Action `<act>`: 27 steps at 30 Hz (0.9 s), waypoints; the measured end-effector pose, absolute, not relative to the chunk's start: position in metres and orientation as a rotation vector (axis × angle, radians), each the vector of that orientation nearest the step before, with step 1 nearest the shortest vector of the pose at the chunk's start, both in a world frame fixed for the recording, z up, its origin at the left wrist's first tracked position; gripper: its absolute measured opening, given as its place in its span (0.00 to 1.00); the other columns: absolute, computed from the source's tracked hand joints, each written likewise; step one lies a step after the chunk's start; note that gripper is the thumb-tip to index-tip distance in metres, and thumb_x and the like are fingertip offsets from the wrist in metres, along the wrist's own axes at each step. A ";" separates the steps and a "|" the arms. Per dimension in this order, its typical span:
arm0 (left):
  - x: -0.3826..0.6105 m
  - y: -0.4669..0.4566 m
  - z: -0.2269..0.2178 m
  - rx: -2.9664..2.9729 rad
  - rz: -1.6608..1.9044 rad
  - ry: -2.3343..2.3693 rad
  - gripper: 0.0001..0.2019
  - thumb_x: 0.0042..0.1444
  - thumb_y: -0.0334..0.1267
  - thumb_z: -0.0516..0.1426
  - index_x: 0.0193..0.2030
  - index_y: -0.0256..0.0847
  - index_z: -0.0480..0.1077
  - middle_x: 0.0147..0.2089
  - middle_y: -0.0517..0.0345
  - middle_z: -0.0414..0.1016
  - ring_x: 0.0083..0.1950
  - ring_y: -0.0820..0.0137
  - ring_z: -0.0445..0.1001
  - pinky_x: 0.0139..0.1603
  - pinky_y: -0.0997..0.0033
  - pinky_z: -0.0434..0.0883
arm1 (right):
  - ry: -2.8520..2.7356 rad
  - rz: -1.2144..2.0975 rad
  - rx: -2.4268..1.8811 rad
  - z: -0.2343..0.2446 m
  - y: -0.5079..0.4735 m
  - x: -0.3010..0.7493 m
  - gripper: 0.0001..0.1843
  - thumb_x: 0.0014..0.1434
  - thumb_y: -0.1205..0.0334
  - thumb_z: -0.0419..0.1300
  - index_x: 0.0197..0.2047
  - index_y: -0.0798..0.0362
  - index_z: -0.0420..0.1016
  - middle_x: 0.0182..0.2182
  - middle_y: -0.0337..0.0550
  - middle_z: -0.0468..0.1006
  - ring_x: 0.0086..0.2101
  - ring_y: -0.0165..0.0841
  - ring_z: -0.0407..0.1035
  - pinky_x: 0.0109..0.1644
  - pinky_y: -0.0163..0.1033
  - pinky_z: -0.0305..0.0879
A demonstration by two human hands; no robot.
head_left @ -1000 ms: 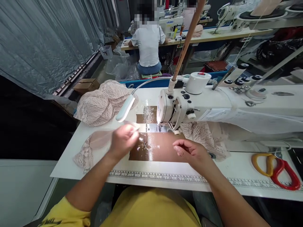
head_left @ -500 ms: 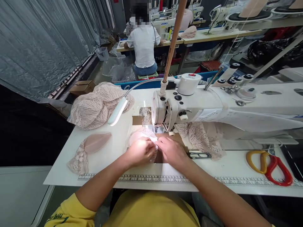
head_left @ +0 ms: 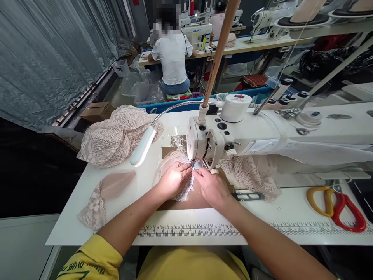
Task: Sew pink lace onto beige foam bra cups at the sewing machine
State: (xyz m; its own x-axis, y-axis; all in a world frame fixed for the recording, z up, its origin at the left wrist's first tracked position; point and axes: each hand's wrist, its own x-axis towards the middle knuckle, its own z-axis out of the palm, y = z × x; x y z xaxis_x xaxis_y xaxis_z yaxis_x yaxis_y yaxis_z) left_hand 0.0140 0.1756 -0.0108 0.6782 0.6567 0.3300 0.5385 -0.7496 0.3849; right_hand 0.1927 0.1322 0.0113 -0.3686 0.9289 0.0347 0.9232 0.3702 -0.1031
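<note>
Pinched shut, your left grip (head_left: 173,179) and right grip (head_left: 214,187) hold the pale pink lace cup piece (head_left: 171,160). They have just slid it up the white tabletop (head_left: 128,204), and its edge now lies under the white sewing machine (head_left: 233,136).

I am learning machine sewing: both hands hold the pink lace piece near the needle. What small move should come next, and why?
Probably ease the pale pink lace piece slightly further under the metal presser foot of the white sewing machine. The left hand and right hand pinch it there, and its edge seems just at the foot.
</note>
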 end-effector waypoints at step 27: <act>0.007 0.170 0.001 2.729 0.387 1.347 0.21 0.62 0.40 0.48 0.60 0.39 0.63 0.64 0.43 0.62 0.63 0.44 0.56 0.58 0.39 0.58 | -2.433 -0.024 -1.592 -0.008 0.128 0.193 0.23 0.62 0.70 0.45 0.55 0.54 0.72 0.45 0.49 0.77 0.37 0.38 0.72 0.39 0.42 0.68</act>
